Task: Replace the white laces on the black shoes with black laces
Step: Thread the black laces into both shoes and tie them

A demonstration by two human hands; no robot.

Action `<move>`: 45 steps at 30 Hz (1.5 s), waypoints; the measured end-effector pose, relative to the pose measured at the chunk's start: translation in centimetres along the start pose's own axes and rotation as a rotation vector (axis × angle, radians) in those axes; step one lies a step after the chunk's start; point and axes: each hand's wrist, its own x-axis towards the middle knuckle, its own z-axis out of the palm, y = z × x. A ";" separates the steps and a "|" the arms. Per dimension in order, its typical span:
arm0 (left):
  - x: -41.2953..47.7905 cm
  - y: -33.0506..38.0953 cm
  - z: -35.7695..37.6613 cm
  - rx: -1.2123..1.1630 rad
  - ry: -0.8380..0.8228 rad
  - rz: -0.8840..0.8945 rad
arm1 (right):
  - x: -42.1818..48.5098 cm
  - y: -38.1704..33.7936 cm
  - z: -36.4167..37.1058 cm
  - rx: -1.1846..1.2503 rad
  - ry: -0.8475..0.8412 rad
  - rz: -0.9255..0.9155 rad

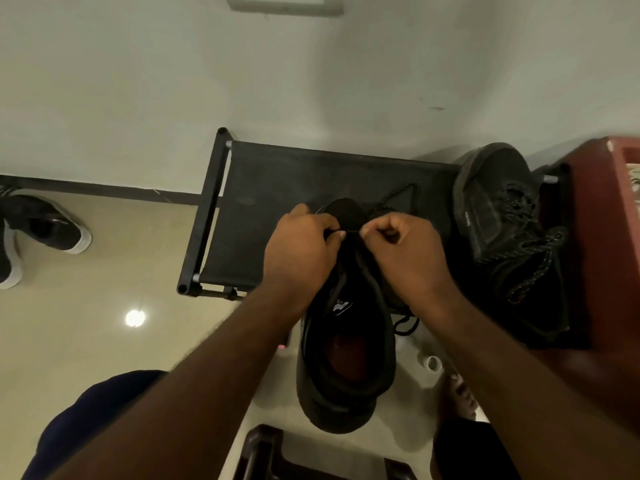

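1. Centrally, the shoe (346, 358) - black, heel nearest the person, long axis running straight away from the body. Its far end leans on the black rack (277, 188).
2. Left hand (301, 244) - fingers curled, pinching the black lace (406, 323) at the left side of the shoe's front.
3. Right hand (405, 251) - likewise curled and pinching the same lace from the right side. The two hands almost touch, with a short taut stretch of lace between them.
4. Deciding relation: the working spot lies on the shoe's midline, directly between the hands and beyond the shoe's opening. Neither hand is nearer, so the next pull or threading probably goes crosswise to the long axis.
5. Loose lace: one end trails below the right wrist, and another loop lies on the rack past the knuckles.
6. Second shoe (509, 237) - black with speckled dark lacing, on the rack to the right, apart from the hands.
7. Hidden: the eyelets being worked sit under the fingers, so which hole is in hand cannot be told. No white lace shows on either shoe.
8. Unclear: a small white thing (433, 363) on the floor beside the right forearm.
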 end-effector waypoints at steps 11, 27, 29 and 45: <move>0.6 -0.3 0.7 -0.081 0.013 0.064 | 0.8 -0.8 -0.3 -0.308 -0.151 -0.115; 1.2 -0.6 0.5 -0.115 -0.047 0.015 | 0.2 -0.9 0.9 -0.367 -0.093 -0.184; 1.1 -0.6 0.6 -0.104 -0.040 0.019 | 0.1 -1.1 0.8 -0.415 -0.101 -0.200; 1.8 -0.5 -0.4 -0.181 -0.163 -0.119 | 1.3 -0.6 0.3 -0.386 -0.164 -0.213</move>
